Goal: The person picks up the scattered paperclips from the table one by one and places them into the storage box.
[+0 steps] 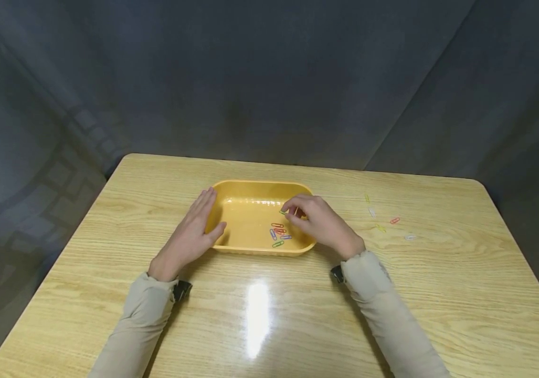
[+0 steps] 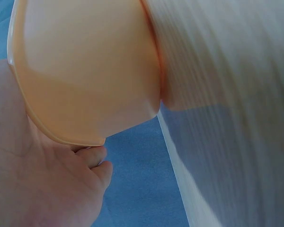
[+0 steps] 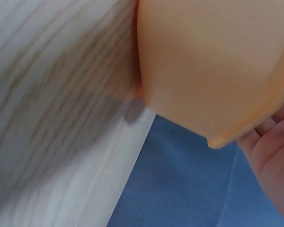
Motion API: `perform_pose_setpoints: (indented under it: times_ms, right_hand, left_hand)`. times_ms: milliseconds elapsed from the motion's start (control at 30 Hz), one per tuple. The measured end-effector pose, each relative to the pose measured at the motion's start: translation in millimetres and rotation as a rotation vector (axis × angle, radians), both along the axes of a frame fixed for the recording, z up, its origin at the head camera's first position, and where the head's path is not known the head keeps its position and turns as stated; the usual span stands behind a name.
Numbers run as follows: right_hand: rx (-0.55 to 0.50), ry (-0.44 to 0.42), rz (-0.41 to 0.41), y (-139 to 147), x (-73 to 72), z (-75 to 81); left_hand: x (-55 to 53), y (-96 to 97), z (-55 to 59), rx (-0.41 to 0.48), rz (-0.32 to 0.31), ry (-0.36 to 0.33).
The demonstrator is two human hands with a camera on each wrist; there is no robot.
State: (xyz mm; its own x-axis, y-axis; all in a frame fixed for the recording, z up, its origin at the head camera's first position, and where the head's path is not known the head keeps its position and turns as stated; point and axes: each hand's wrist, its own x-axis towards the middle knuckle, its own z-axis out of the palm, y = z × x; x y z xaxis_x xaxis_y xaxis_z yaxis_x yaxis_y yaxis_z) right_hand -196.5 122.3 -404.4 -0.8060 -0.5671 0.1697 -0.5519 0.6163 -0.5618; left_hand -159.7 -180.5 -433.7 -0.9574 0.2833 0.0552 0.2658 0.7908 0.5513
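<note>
A yellow plastic tray (image 1: 245, 227) stands on the wooden table. My left hand (image 1: 190, 236) rests on its left rim, fingers straight and thumb reaching over the inside; the left wrist view shows the palm (image 2: 42, 184) against the tray's edge. Over the tray's right side, my right hand (image 1: 318, 220) pinches a green paper clip (image 1: 282, 212) between thumb and fingertips. Below it on the tray floor lie several paper clips: red ones (image 1: 277, 225), blue ones (image 1: 273, 234) and a green one (image 1: 277, 244). In the right wrist view the tray's wall hides the fingertips.
To the right of the tray, loose paper clips are scattered on the table (image 1: 439, 294): two yellow (image 1: 380, 228), two white (image 1: 410, 237) and one red (image 1: 394, 220). A dark grey curtain (image 1: 269, 79) hangs behind the table's far edge.
</note>
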Motion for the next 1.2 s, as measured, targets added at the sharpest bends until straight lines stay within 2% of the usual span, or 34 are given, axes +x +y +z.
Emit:
perform_pose_setpoints:
  times_ms: [767,1200]
  right_hand:
    - [0.098,0.011,0.019,-17,-12.9,-12.0]
    - [0.196,0.014,-0.009,-25,-17.2,-14.5]
  left_hand:
    - [0.4,0.5,1.2,-0.003,0.001,0.006]
    - [-0.1,-0.4,1.1,-0.001,-0.003,0.002]
